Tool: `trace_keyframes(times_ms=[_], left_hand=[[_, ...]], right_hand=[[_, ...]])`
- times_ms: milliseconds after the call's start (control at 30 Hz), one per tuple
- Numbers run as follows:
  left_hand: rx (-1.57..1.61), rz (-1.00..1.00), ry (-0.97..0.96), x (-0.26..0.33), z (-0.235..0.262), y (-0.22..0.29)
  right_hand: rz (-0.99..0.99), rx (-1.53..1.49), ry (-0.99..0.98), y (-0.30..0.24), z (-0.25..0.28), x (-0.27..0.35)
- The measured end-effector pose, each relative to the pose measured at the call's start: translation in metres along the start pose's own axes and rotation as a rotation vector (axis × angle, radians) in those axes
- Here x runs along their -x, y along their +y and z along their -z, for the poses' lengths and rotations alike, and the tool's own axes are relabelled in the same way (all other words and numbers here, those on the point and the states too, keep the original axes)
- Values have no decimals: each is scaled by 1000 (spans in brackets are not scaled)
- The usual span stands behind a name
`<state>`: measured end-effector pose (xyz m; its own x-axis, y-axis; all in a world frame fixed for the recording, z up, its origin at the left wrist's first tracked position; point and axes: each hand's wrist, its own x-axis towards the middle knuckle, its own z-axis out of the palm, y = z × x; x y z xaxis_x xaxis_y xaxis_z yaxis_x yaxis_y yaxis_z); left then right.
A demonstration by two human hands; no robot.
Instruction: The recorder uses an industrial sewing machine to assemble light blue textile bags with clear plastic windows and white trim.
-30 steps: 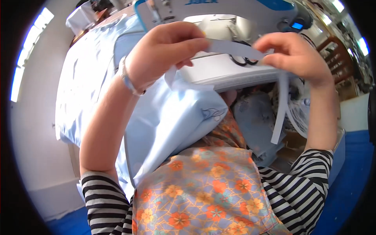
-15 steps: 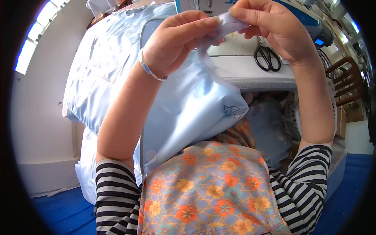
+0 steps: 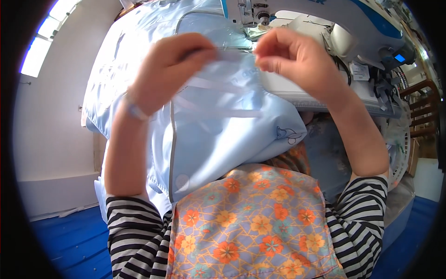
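My left hand (image 3: 179, 65) is blurred, its fingers closed on a thin pale strip of fabric (image 3: 218, 84) that shows as smeared streaks over the light-blue satin cloth (image 3: 223, 135). A gap parts it from my right hand (image 3: 297, 58), whose thumb and fingers are curled together at the tips. Whatever those fingertips pinch, if anything, is too small to make out. The satin cloth, with grey piping and a small outlined print, spreads over the table and hangs towards my lap. Just beyond my hands is the head of a sewing machine (image 3: 297, 10).
Behind my right wrist, part of a black scissor handle (image 3: 344, 70) shows on the white machine table (image 3: 297, 95). A paper tag (image 3: 360, 71) and dark cords lie farther right. A white plastic basket (image 3: 402, 144) and a wooden chair (image 3: 423, 107) stand at the right.
My hands have come apart and moved down, nearer to me; before, both gripped the pale strip. The strip now trails from my left hand. My view has shifted, showing more of the sewing machine.
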<state>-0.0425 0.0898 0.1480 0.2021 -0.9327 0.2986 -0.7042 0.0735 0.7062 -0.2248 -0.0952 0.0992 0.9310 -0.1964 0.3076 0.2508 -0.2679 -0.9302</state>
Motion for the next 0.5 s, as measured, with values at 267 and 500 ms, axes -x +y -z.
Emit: trace_keyframes(times_ms=[267,500], left_hand=[[-740,-134,220,56,32,44],[-259,106,-477,7,-107,-24]], right_hand=[[386,836,-118,84,-36,20],[69,321,426,60,-10,-23]])
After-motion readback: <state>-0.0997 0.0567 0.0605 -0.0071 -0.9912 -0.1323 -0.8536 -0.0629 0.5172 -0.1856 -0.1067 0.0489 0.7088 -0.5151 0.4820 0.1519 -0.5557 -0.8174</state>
